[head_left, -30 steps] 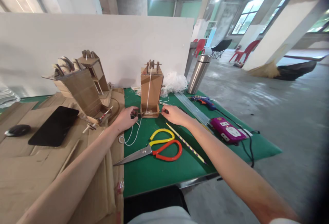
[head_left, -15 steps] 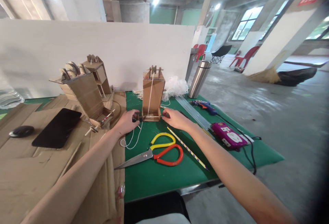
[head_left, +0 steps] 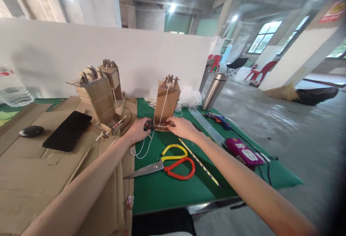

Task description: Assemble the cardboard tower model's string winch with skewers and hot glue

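"Tower [head_left: 166,104]: how complete is it?"

"Standing, with string [head_left: 165,103] already run from top wheels [head_left: 170,79] to base [head_left: 161,129]. A slack loop [head_left: 139,156] lies loose; whatever else is left, I can't tell."

"Where is it?"

"Mid-frame, between the hands. Left hand [head_left: 137,130] half-curled beside the base, right hand [head_left: 183,127] nearly closed opposite; whether either grips, I can't tell."

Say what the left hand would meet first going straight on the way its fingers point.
The left hand points toward the base of the upright cardboard model, so the rod end jutting from its left side would probably come first. The fingers may already touch it; depth is unclear there.
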### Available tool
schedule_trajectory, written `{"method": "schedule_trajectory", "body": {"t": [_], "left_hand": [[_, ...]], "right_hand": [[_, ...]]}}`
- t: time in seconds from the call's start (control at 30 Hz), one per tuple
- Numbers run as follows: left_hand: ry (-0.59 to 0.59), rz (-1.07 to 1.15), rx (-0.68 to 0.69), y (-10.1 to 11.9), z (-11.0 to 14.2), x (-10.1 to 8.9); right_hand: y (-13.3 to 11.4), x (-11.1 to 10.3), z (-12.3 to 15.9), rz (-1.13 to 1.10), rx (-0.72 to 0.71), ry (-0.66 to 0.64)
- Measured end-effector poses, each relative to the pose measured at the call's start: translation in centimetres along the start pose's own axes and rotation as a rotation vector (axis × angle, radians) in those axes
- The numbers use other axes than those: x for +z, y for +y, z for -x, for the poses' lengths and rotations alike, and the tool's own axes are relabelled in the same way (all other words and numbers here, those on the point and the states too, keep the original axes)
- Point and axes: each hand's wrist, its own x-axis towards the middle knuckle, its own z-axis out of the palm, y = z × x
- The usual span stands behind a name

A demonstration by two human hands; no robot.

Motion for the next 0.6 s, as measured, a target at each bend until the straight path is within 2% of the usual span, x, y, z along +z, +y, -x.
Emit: {"method": "schedule_trajectory", "body": {"t": [0.17,0.3,0.4,0.5,0.6], "left_hand": [[0.013,-0.034,0.008,0.0,0.2,0.0],[0.008,-0.046,0.019,0.3,0.2,-0.1],[0.012,-0.048,0.008,0.4,0.3,-0.1],[0.018,-0.047,-0.008,0.3,0.3,0.0],[0.025,-0.054,-0.003,0.0,0.2,0.2]], "right_hand": [[-0.6,-0.7,-0.6,0.054,0.011,-0.056],[-0.8,-2.3,0.8,-0.103,-0.123,-0.115],[-1.7,-3.8,3.2,-0.18,-0.171,-0.246],[-3.5,-5.4,6.7,-0.197,-0.2,-0.275],[-6.0,-6.8,10.4,-0.253,-0.351,-0.296]]}}
